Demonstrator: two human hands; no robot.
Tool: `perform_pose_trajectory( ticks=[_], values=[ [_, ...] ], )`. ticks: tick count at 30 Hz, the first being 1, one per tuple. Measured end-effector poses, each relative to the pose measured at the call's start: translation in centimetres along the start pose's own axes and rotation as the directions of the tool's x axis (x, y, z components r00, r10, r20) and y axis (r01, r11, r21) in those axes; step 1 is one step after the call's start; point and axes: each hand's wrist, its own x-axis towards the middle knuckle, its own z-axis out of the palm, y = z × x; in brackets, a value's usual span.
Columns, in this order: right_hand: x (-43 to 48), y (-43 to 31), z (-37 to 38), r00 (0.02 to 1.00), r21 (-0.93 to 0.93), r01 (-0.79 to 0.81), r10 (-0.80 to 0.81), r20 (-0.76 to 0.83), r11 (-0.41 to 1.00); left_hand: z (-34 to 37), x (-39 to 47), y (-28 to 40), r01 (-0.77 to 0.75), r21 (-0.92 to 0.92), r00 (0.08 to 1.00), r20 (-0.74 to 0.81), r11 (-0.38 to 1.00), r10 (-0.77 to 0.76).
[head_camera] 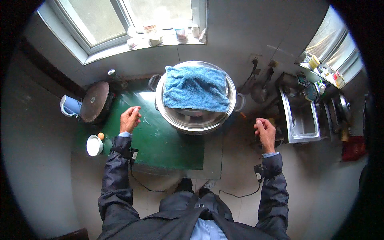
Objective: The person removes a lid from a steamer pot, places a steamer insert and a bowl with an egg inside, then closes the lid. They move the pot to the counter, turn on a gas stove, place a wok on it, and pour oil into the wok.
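A folded blue towel is draped over the lid of a large round stainless-steel pot. The pot has a dark loop handle at its right and another at its left. My left hand hovers left of the pot above the green table covering, its fingers loosely bent and nothing seen in them. My right hand is in the air right of the pot, apart from it, between the table and the sink. Its fingers are half curled, and nothing shows in them.
A brown-lidded electric pan, blue jug, white bowl and egg are at the left. A steel sink stands right, a ladle hangs on the wall, and jars line the windowsill. Cables hang from both wrists.
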Motion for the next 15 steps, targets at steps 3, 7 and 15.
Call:
perform_pose_trajectory(
  ticks=[3, 7, 15],
  values=[
    [1.0, -1.2, 1.3, 0.999, -0.039, 0.039, -0.039, -0.013, 0.999, 0.7, 2.2, 1.3, -0.001, 0.016, 1.000, 0.020, 1.000, 0.001],
    [1.7, -1.7, 2.5, 0.987, -0.117, 0.138, -0.146, -0.068, 0.984, 1.6, 4.0, 2.9, -0.068, 0.064, 0.998, 0.022, 0.996, 0.067],
    [2.9, -1.2, 4.1, 0.977, -0.139, 0.158, -0.175, -0.119, 0.978, 6.5, 4.3, 10.1, -0.453, 0.131, 0.884, 0.190, 0.882, 0.426]
  ],
)
